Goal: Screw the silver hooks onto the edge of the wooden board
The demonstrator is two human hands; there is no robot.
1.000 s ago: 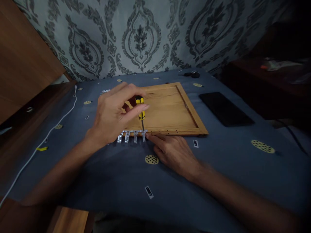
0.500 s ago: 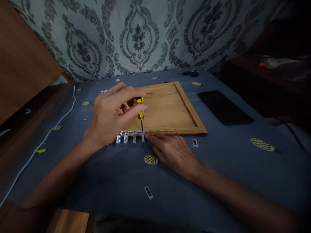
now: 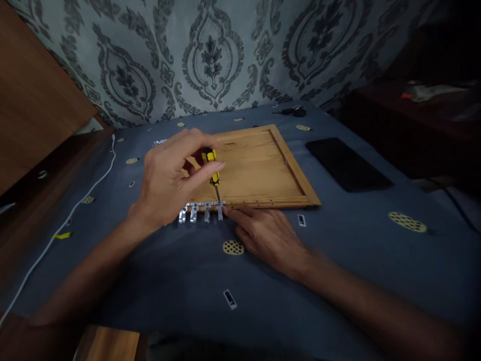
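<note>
My left hand (image 3: 169,178) is closed around a small yellow and black screwdriver (image 3: 212,170), held nearly upright with its tip on the right end of a metal hook rail (image 3: 201,209). The rail lies along the near edge of a wooden framed board (image 3: 263,170) on a blue cloth. My right hand (image 3: 265,233) rests on the cloth just right of the rail, its fingertips pressed against the rail's end by the board's edge.
A black phone (image 3: 347,164) lies right of the board. A white cable (image 3: 75,205) runs along the cloth's left side. Dark keys (image 3: 295,111) sit at the far edge near the patterned wall. Wooden furniture stands left; a dark table stands right.
My left fingers have shifted around the screwdriver handle, turning it in place. The right hand and the rail have stayed where they were.
</note>
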